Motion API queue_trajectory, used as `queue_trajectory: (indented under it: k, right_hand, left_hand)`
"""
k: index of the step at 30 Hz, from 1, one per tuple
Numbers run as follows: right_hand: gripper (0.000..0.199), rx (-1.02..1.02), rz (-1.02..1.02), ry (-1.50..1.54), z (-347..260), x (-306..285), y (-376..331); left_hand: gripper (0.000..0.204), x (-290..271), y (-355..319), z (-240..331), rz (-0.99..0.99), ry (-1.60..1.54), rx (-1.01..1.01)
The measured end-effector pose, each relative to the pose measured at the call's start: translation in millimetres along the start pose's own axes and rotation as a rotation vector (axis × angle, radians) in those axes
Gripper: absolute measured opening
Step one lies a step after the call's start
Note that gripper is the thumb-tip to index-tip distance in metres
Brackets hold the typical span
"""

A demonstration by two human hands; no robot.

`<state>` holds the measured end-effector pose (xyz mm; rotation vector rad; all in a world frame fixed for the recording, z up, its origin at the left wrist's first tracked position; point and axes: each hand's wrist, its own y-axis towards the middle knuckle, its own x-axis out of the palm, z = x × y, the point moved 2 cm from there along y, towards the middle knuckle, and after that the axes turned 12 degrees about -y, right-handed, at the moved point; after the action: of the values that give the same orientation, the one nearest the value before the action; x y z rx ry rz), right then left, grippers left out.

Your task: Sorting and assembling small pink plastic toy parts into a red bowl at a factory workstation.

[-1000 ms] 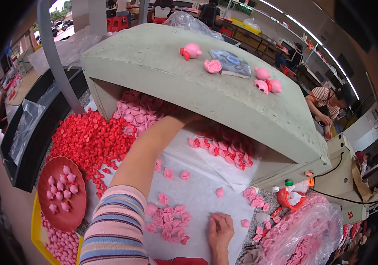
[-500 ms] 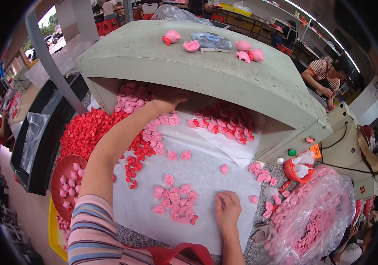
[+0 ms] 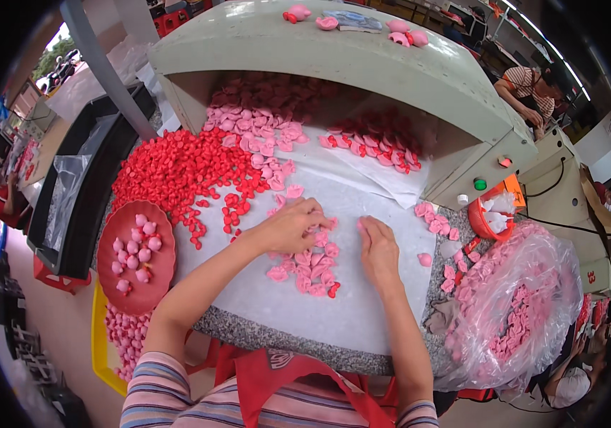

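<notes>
My left hand (image 3: 293, 227) is over the upper part of a cluster of small pink moulded pieces (image 3: 311, 268) on a white sheet (image 3: 355, 321). Its fingers are curled, and pink shows beside their tips; what they hold is hidden. To the right of the cluster, my right hand (image 3: 381, 250) pinches a small pink piece (image 3: 360, 223) between thumb and fingers. One red bit (image 3: 333, 289) lies at the cluster's near end. Another pink piece (image 3: 425, 260) rests alone to the right of my right hand.
A grey-green hooded machine (image 3: 334, 53) spans the back, pink and red-pink pieces under it. Left are a red heap (image 3: 177, 171), a reddish bowl (image 3: 109, 285) of pink balls and a yellow tray (image 3: 98, 335). Right stand a red cup (image 3: 478, 217) and a plastic bag (image 3: 559, 285) of pink pieces.
My left hand has come back from under the hood to the pink cluster. My right hand has closed on a small pink piece. The view has shifted, showing more of the near edge.
</notes>
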<state>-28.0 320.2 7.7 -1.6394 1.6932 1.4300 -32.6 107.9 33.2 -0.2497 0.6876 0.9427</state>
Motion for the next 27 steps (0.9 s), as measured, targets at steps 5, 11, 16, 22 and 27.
queue_trajectory:
  k: [5,11,16,22,27]
  right_hand:
    - [0.024,-0.056,0.003,-0.093,-18.9,-47.1,-38.5]
    - [0.021,0.162,-0.093,-0.181,-27.8,-72.2,-74.6]
    - [0.020,0.071,-0.267,0.058,-61.6,-56.8,-81.5]
    - [0.022,0.073,-0.281,0.051,-51.3,-33.3,-86.6]
    - [0.019,0.659,-0.053,0.735,-9.0,-83.2,-113.7]
  left_hand:
    - [0.040,0.9,-37.9,34.1,0.212,0.058,0.106]
    - [0.052,56.9,-59.6,33.0,0.380,0.241,-0.008]
    - [0.046,51.6,-61.1,40.8,0.427,0.181,0.017]
    - [0.030,48.4,-48.6,42.0,0.546,0.092,0.135]
    - [0.026,72.2,-30.0,75.1,0.417,-0.224,0.191]
